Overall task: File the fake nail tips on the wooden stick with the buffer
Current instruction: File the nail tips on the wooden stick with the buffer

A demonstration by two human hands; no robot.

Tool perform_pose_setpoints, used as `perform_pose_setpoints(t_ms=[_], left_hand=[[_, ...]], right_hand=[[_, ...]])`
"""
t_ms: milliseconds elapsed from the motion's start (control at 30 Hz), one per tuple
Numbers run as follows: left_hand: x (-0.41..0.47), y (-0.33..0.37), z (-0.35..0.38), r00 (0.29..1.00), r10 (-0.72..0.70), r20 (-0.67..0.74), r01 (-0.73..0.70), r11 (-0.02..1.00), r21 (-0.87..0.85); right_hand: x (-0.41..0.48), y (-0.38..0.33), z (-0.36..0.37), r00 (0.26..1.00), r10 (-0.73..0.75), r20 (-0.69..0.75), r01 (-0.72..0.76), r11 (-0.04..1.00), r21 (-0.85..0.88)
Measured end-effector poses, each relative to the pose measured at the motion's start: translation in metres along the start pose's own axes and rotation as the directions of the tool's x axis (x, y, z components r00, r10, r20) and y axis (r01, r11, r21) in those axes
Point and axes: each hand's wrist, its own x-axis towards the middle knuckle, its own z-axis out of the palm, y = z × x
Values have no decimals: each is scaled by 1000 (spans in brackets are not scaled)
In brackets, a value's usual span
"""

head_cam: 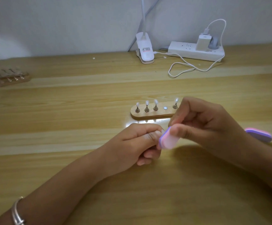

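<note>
Oddly, the left hand [141,140] is curled, thumb to forefinger, against the blurred buffer [167,140], which the right hand [205,125] grips and which covers the left fingertips, so I cannot tell whether they pinch anything. Just behind, the stick [149,115] carries four tips [155,101] on pins, its right end hidden by the right hand, whose forearm cuts off a second buffer [260,135]. A blurred rack [8,77] lies far left on the wooden table [67,111]; a lamp clip [144,49], power strip [195,53] and cable [188,65] sit by the white wall [67,21].
</note>
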Motion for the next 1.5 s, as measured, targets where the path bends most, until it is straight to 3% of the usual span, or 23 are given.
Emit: perform_pose_setpoints(t_ms=[100, 200, 400, 533, 667, 833, 933, 1067, 1200, 1367, 1500], left_hand=[[0, 1, 1, 1000, 7, 10, -7, 1000, 3], [1, -2, 0, 1000, -5, -2, 5, 1000, 21], [0, 0, 1, 1000, 7, -5, -7, 1000, 2], [1, -2, 1, 1000, 1, -19, -1, 1000, 11], [0, 0, 1, 1000, 5, -13, -4, 1000, 9], [1, -1, 1, 1000, 1, -21, 0, 1000, 18], [0, 0, 2, 1000, -4, -16, 4, 1000, 6], [1, -1, 2, 1000, 5, -15, -5, 1000, 16], [-1, 0, 1, 1000, -13, -6, 13, 1000, -10], [-1, 0, 1, 1000, -2, -2, 2, 1000, 7], [-1, 1, 1, 1000, -13, 9, 13, 1000, 0]], right_hand=[[2, 1, -4, 998, 22, -52, -19, 998, 61], [-1, 2, 7, 999, 30, 19, -32, 994, 107], [3, 2, -6, 998, 31, -58, -26, 996, 80], [-2, -1, 5, 1000, -4, 19, 4, 1000, -2], [2, 0, -4, 997, 20, -77, -18, 999, 27], [-3, -2, 2, 1000, -25, 3, 25, 997, -72], [0, 1, -8, 997, 4, -72, -5, 1000, -4], [-5, -2, 5, 1000, -26, 15, 27, 997, -67], [1, -2, -7, 995, -11, -102, 8, 999, -32], [-5, -4, 4, 998, -54, -9, 53, 994, -96], [0, -4, -5, 995, -28, -96, 25, 999, -31]])
